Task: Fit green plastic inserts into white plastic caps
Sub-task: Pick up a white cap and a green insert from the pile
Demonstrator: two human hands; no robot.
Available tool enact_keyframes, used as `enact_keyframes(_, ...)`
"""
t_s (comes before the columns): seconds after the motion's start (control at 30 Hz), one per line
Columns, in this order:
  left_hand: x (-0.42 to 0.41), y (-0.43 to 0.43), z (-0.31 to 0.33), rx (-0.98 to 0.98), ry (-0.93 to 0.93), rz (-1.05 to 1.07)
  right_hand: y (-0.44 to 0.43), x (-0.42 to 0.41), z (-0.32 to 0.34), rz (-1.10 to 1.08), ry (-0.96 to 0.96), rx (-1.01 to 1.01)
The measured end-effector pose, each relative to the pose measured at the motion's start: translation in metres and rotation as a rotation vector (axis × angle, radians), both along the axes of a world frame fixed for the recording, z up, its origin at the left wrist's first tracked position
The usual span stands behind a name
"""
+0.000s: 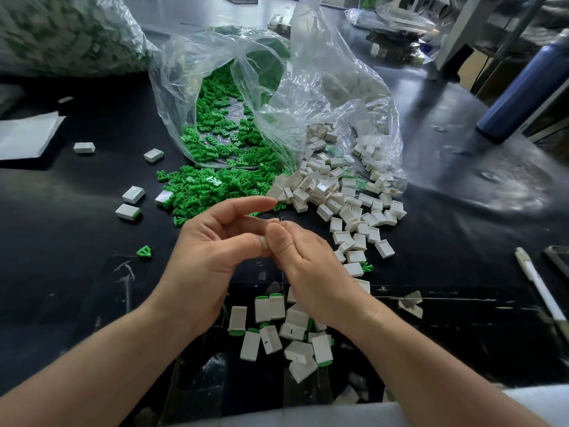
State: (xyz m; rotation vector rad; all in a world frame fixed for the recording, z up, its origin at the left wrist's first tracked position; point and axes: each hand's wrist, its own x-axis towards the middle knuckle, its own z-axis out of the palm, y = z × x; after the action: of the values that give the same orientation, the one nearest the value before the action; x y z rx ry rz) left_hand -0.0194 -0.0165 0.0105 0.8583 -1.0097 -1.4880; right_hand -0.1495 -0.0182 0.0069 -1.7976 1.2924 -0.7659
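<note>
My left hand (209,241) and my right hand (303,257) meet above the black table, fingertips together. Their curled fingers hide whatever lies between them. Green inserts (212,183) spill in a heap from a clear bag (215,87) just beyond my left hand. White caps (348,204) pour from a second clear bag (354,97) to the right. Under my wrists lies a pile of white caps with green inserts fitted (277,331). A single green insert (144,251) lies left of my left hand.
Three fitted caps (131,201) and two white caps (118,151) lie scattered at the left. A big full bag (61,32) stands at the back left. A blue bottle (523,94) stands at the right, with a white pen (538,288) near the right edge.
</note>
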Motion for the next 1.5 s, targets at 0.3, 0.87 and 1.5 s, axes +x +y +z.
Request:
enact_keyframes(0.3, -0.001, 0.000, -0.002, 0.003, -0.014, 0.030, 0.002, 0.002, 0.000, -0.007, -0.005, 0.001)
enact_keyframes(0.87, -0.002, 0.001, -0.002, -0.006, 0.010, 0.021, 0.002, 0.003, 0.001, -0.025, -0.014, 0.030)
enact_keyframes(1.5, 0.000, -0.002, -0.001, 0.011, -0.114, 0.100, -0.011, -0.013, 0.008, -0.172, -0.288, 0.039)
